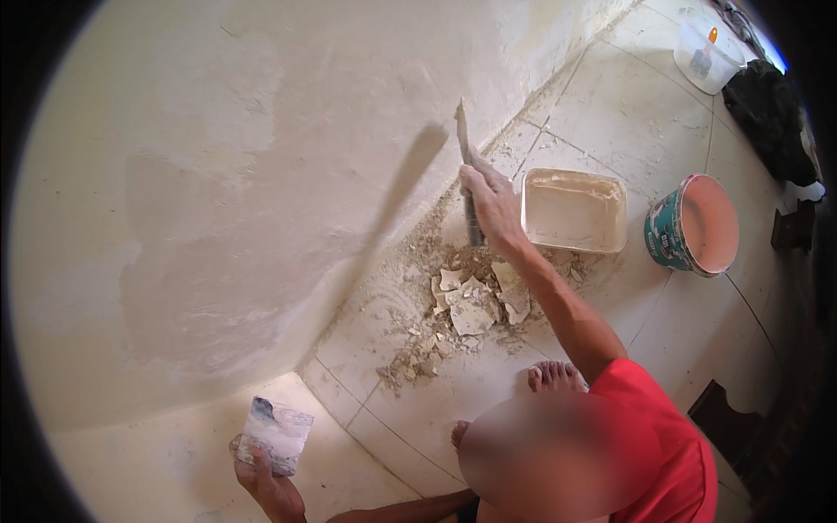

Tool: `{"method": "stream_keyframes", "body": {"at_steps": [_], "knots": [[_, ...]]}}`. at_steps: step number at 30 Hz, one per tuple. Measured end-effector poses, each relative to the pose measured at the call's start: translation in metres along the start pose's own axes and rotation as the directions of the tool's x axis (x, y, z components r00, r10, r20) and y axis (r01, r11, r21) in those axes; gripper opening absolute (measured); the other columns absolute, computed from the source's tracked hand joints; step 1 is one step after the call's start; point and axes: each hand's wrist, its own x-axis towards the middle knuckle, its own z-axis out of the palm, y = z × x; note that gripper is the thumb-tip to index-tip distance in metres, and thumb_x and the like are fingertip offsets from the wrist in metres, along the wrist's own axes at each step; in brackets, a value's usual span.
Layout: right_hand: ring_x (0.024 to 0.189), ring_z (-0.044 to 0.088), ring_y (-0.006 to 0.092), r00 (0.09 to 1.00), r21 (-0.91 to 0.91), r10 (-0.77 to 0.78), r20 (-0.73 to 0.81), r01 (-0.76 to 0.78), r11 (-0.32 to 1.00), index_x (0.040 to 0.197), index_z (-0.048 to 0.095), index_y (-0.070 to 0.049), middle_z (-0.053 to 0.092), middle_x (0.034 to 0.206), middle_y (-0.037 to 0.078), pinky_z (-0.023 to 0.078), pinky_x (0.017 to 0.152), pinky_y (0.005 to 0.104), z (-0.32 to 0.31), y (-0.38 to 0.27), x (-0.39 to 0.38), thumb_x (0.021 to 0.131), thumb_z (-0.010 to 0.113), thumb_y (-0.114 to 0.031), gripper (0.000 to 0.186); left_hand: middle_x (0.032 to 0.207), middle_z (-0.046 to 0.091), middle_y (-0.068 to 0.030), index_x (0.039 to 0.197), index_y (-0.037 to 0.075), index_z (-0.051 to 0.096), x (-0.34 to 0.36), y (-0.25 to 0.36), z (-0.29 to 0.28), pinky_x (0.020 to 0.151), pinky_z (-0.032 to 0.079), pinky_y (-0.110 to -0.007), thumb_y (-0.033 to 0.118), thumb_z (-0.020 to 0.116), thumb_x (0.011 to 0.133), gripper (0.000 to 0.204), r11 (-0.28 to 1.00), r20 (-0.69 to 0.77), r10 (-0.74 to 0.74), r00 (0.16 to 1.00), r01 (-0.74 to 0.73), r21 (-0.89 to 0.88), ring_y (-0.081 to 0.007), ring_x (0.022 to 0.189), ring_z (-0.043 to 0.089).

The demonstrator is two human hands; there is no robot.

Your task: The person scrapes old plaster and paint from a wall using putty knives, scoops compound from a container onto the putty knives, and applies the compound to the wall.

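Note:
My right hand (495, 205) is closed round the dark handle of a putty knife (463, 126). Its pale, coated blade points up beside the wall (331, 113), and a long shadow falls there. Whether the blade touches the wall I cannot tell. Down at the lower left, my left hand (261, 479) grips a flat, square plate (277, 436) smeared with white and grey, thumb on its face. Broad patches of damp-looking, darker plaster cover the wall. Just right of my right hand stands a rectangular tub (619, 213) with a pale, creamy coating inside.
Broken plaster pieces (473, 307) and crumbs lie on the tiled floor (636, 113) along the wall, near my feet (558, 376). A teal bucket (664, 231) with a pinkish inside stands right. Farther back are a clear bucket (719, 78) with an orange-handled brush and a black bag (767, 118).

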Motion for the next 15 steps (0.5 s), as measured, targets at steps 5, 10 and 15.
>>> {"method": "stream_keyframes", "body": {"at_steps": [5,10,15], "knots": [[0.076,0.054,0.0178,0.989,0.034,-0.069,0.135,0.065,0.997,0.155,0.003,-0.006,0.052,0.091,0.013,0.052,0.059,0.0350,0.081,0.005,-0.003,0.103,0.042,-0.031,0.069,0.117,0.056,-0.0107,0.123,-0.003,0.047,0.001,0.000,0.009,0.096,0.043,-0.036,0.015,0.059,0.096,0.035,0.999,0.009,0.019,1.000,-0.019,0.049,-0.0204,0.108,0.055],[0.089,0.053,0.0202,0.898,-0.253,-0.390,0.202,0.433,0.865,0.155,0.003,-0.004,0.051,0.094,0.014,0.052,0.070,0.0332,0.111,0.042,-0.050,0.102,0.045,-0.028,0.071,0.116,0.056,-0.0107,0.122,-0.003,0.047,0.001,0.005,0.013,0.095,0.043,-0.036,0.015,0.060,0.096,0.034,1.000,0.007,0.010,1.000,-0.010,0.028,-0.0203,0.107,0.055],[0.068,0.052,0.0090,0.964,0.104,0.135,0.227,-0.162,0.981,0.153,0.021,-0.006,0.053,0.078,0.006,0.048,0.055,0.0243,0.037,-0.014,-0.041,0.099,0.047,-0.034,0.066,0.116,0.056,-0.0108,0.121,-0.003,0.047,0.000,0.004,0.010,0.095,0.043,-0.036,0.016,0.060,0.096,0.034,0.999,-0.004,0.013,1.000,-0.012,0.031,-0.0201,0.107,0.055]]}}
